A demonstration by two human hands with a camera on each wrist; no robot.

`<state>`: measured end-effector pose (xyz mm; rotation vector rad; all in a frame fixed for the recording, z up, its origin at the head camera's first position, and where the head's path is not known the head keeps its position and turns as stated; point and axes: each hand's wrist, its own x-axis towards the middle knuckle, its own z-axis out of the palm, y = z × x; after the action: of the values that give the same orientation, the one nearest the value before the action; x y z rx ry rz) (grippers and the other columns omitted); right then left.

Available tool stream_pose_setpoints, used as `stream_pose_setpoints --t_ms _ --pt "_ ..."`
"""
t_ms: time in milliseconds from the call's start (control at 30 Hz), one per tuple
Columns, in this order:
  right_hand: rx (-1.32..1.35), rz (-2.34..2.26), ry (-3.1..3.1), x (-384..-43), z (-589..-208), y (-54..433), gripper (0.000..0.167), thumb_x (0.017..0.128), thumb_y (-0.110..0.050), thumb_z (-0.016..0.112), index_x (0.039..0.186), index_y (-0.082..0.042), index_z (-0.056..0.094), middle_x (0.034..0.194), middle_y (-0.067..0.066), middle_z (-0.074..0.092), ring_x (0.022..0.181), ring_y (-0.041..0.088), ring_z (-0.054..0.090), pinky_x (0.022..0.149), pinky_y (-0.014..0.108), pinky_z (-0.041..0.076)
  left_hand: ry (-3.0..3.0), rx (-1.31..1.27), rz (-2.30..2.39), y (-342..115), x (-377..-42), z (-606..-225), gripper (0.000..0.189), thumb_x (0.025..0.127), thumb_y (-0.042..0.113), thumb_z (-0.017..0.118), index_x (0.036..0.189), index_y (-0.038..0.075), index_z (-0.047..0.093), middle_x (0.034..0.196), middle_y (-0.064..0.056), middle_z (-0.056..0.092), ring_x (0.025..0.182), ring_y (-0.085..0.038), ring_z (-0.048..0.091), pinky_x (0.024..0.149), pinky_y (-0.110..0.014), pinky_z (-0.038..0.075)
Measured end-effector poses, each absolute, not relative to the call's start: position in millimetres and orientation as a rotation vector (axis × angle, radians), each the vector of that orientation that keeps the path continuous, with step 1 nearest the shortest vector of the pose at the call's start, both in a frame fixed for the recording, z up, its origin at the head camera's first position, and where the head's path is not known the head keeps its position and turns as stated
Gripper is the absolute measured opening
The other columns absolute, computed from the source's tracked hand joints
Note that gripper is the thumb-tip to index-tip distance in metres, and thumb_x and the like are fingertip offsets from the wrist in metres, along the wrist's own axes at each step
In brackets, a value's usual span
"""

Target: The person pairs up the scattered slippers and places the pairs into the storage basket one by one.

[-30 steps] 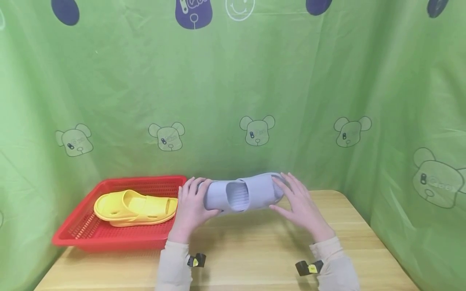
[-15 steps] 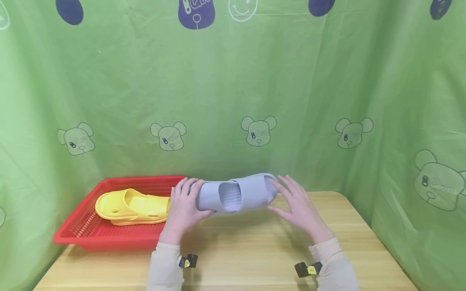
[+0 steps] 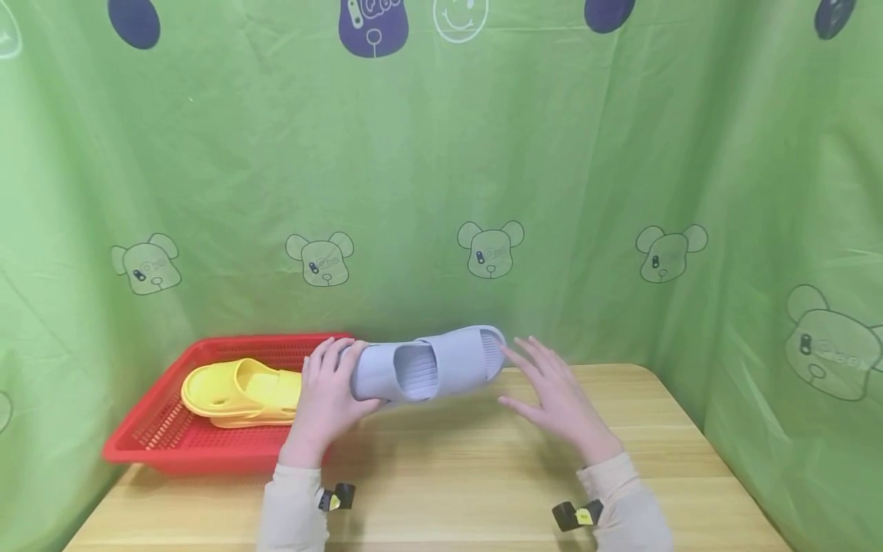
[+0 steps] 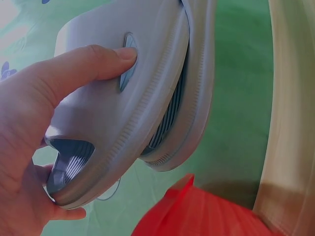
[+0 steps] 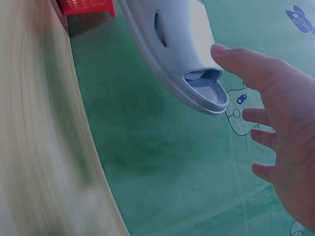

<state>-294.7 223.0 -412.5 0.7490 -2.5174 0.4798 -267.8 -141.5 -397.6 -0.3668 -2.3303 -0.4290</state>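
A pair of light grey-blue slippers [image 3: 461,362], fitted into each other with toes at opposite ends, is held above the table. My left hand [image 3: 326,402] grips the left toe end; in the left wrist view the thumb lies over the side slot of the near slipper [image 4: 106,108]. My right hand [image 3: 557,399] is spread beside the right toe end. Its fingertips look close to that end in the head view. In the right wrist view, a small gap seems to separate it from the slipper [image 5: 184,29], though contact at the thumb is hard to judge.
A red perforated basket [image 3: 172,464] stands at the table's left, just beside my left hand. Yellow slippers [image 3: 210,385] lie in it, partly hidden by that hand. Behind the wooden table [image 3: 469,475] hangs a green curtain [image 3: 414,169].
The grey-blue slippers have moved left with my left hand, towards the basket. My right hand has come off their right end and shifted slightly left, fingers spread.
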Motion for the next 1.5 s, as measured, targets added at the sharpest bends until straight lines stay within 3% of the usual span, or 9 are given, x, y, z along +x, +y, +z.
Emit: stream_pose_setpoints --t_ms 333,800,1333,1500 --pt "0.816 0.437 -2.459 -294.0 -416.5 212.6 0.080 0.083 -0.053 0.068 0.149 -0.019 0.038 0.156 0.014 0.033 0.145 0.039 0.026 0.114 0.065 0.023 -2.290 -0.388 -0.404 -159.4 -262.4 -396.3 0.082 0.056 0.038 0.090 0.128 0.019 0.056 0.128 -0.010 0.056 0.125 -0.038 0.044 0.100 -0.057 0.038" --pt "0.898 0.407 -2.464 -290.9 -424.2 192.8 0.077 0.084 -0.053 0.066 0.150 -0.023 0.037 0.157 0.009 0.033 0.147 0.034 0.027 0.118 0.058 0.022 -2.244 -0.385 -0.415 -177.7 -252.9 -390.6 0.084 0.053 0.034 0.093 0.127 0.016 0.057 0.126 -0.013 0.056 0.123 -0.039 0.044 0.101 -0.056 0.036" --pt "1.048 0.381 -2.407 -286.8 -435.3 165.7 0.080 0.082 -0.051 0.069 0.150 -0.021 0.038 0.156 0.009 0.037 0.144 0.036 0.033 0.115 0.060 0.027 -2.231 -0.377 -0.361 -205.1 -248.2 -385.2 0.085 0.051 0.030 0.094 0.125 0.012 0.057 0.124 -0.017 0.055 0.121 -0.042 0.044 0.101 -0.057 0.035" --pt "1.096 0.362 -2.382 -284.5 -438.1 157.7 0.078 0.084 -0.055 0.065 0.149 -0.020 0.039 0.155 0.009 0.038 0.143 0.036 0.034 0.115 0.059 0.027 -2.223 -0.368 -0.350 -211.6 -246.3 -383.6 0.083 0.052 0.030 0.092 0.125 0.010 0.057 0.123 -0.018 0.055 0.120 -0.042 0.044 0.100 -0.058 0.035"
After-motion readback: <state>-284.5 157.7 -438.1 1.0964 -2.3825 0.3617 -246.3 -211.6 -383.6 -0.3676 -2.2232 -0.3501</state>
